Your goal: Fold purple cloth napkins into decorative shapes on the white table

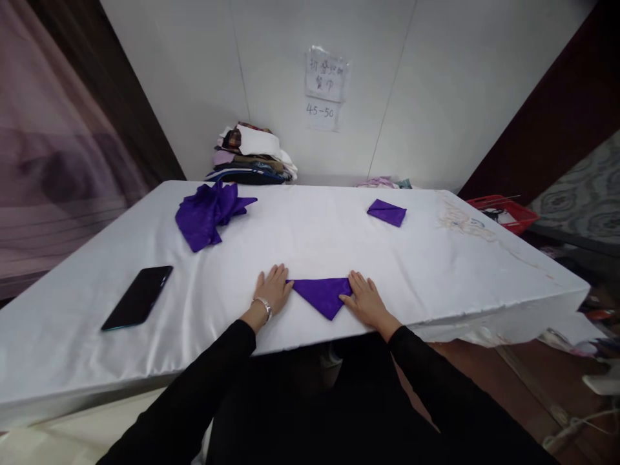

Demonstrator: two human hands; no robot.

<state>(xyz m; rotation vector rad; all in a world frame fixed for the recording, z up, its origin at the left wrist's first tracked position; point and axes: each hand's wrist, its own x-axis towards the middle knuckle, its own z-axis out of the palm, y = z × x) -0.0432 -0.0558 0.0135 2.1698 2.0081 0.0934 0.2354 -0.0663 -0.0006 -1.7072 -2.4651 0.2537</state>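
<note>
- Fingers of the left hand (272, 289) lie flat and slightly spread on the white cloth of the worktop (436, 271), their tips touching the left corner of the folded purple napkin (323, 294); nothing is pinched.
- Fingers of the right hand (364, 298) are likewise flat and loosely spread, palm down, pressing on the napkin's right corner.
- That napkin lies between the two hands near the front edge of the worktop, folded into a triangle with its long edge away from the person and its point aimed back at them.
- Judging by its sheen and the crisp fold lines, it is a thin, light, soft fabric, likely somewhat slippery against the satin-like covering beneath; it would probably slide or unfold if dragged carelessly.
- Best places to take hold look to be the two far corners already under the fingertips, or the near point, pinched through all layers so the fold stays together.
- A loose heap of purple napkins (208, 213) sits well apart to the far left, and one small folded napkin (386, 212) lies far right.
- A dark phone (138, 298) rests on the worktop left of the left hand, apart from it.
- A wristband (263, 305) shows on the left wrist.
</note>
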